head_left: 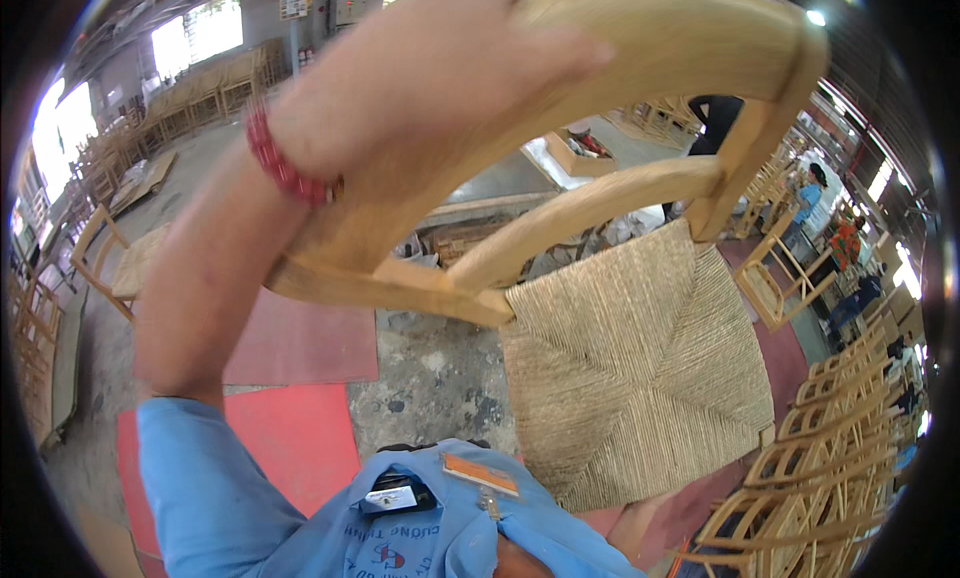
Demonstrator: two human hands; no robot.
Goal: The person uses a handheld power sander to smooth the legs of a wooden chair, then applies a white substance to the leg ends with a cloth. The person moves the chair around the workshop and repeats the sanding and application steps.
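Left hand [430, 78] grip closed around chair backrest [680, 38]

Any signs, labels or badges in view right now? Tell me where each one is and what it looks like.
Wall sign: top left, on the far wall, pale rectangle with small coloured patches.
Orange tag: on the blue shirt, bottom centre, narrow rectangle.
White label: left of the tag, small, on a dark clip.

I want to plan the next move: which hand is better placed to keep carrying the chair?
Left. The left hand grips the chair by its curved back rail. The right hand is not in view.
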